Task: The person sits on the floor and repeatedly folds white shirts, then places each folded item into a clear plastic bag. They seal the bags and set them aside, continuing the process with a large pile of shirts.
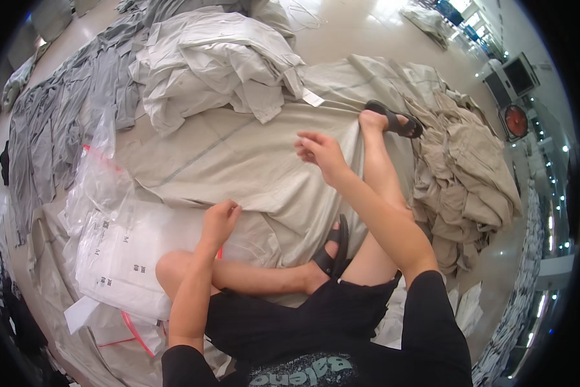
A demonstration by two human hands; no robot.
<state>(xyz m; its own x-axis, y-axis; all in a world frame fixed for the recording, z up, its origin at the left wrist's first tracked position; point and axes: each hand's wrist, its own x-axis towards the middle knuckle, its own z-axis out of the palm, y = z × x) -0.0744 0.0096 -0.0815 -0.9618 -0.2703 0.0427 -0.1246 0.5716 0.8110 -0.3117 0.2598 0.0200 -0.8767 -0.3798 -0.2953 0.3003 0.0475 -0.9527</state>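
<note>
My left hand [220, 220] is above the beige cloth, beside the white printed plastic bags [125, 248]. Its fingers are curled in, and nothing shows in them. My right hand [321, 155] hangs over the middle of the spread beige cloth [232, 148], fingers stretched out to the left and partly apart, holding nothing visible. Ahead of both hands lies a heap of pale folded garments [206, 64], with a white tag [312, 97] at its right edge. Clear plastic bags with red strips [99, 171] lie at the left.
Grey garments [70, 122] are piled at the far left. A crumpled heap of tan garments [461, 168] lies to the right, by my sandalled foot [393, 119]. Beyond it stand a red round fan [515, 121] and a dark-screened device [521, 74]. My bent legs surround the near cloth.
</note>
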